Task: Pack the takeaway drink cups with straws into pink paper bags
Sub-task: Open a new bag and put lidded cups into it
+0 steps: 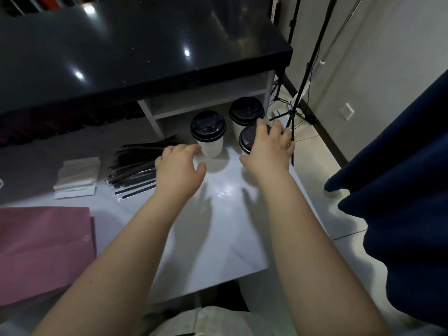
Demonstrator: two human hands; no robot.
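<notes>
Three white takeaway cups with black lids stand at the far end of the white table (218, 238). My right hand (269, 151) lies over the nearest right cup (247, 139), fingers curled round its lid. My left hand (178, 167) hovers with relaxed fingers just left of the left cup (208, 133), holding nothing. The third cup (246, 112) stands behind. A pile of wrapped black straws (135, 166) lies left of my left hand. Flat pink paper bags (43, 248) lie at the near left.
A stack of white napkins (77, 175) sits left of the straws. A black glossy counter (121, 52) with a white shelf overhangs the back. Tripod legs (298, 100) stand right of the table. Dark blue cloth (400, 202) hangs at the right.
</notes>
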